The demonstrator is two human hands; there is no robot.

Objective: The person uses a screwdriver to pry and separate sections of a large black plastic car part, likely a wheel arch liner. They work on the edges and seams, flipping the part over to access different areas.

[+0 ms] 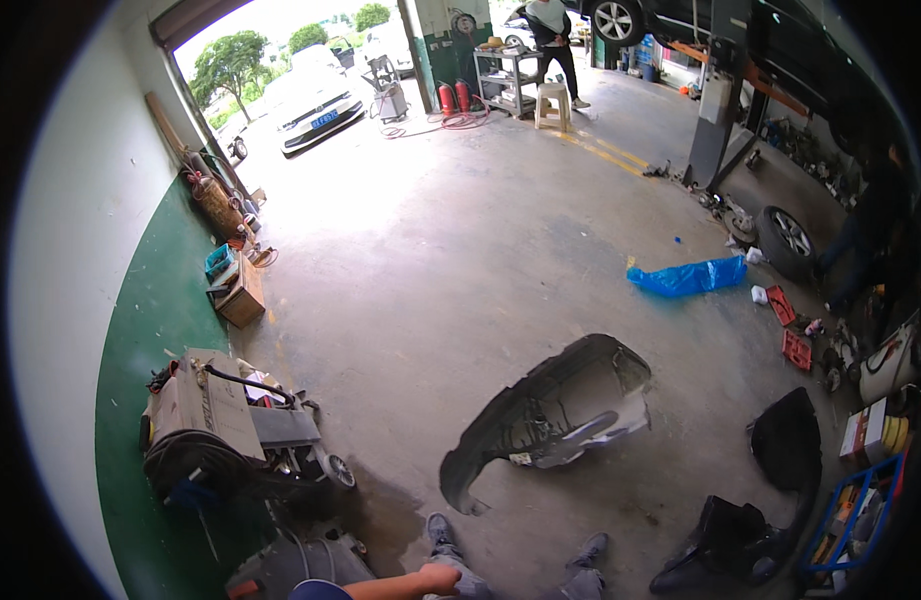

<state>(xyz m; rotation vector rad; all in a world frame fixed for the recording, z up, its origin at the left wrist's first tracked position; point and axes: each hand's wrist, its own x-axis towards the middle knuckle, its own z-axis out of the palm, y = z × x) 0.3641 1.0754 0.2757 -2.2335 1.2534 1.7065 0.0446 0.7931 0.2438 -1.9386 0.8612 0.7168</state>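
Note:
From the lower edge my left forearm, with a dark blue sleeve, reaches across to the right. My left hand (pixel 442 578) is by my grey trouser leg, and its fingers are too indistinct to tell whether they hold anything. My right hand is out of the picture. A little ahead of my feet, a dark car bumper (pixel 525 405) rests on the concrete floor, its hollow inner side showing. Neither hand touches it. To its right lie black moulded plastic car parts (pixel 785 440).
A wheeled machine (pixel 205 410) with coiled cables stands at left. Blue plastic sheeting (pixel 685 277), a wheel (pixel 785 243) and red trays (pixel 796 350) lie at right, below a raised car (pixel 800 50). A person (pixel 550 40) stands beside a grey cart (pixel 505 80). A white car (pixel 315 100) is at the doorway.

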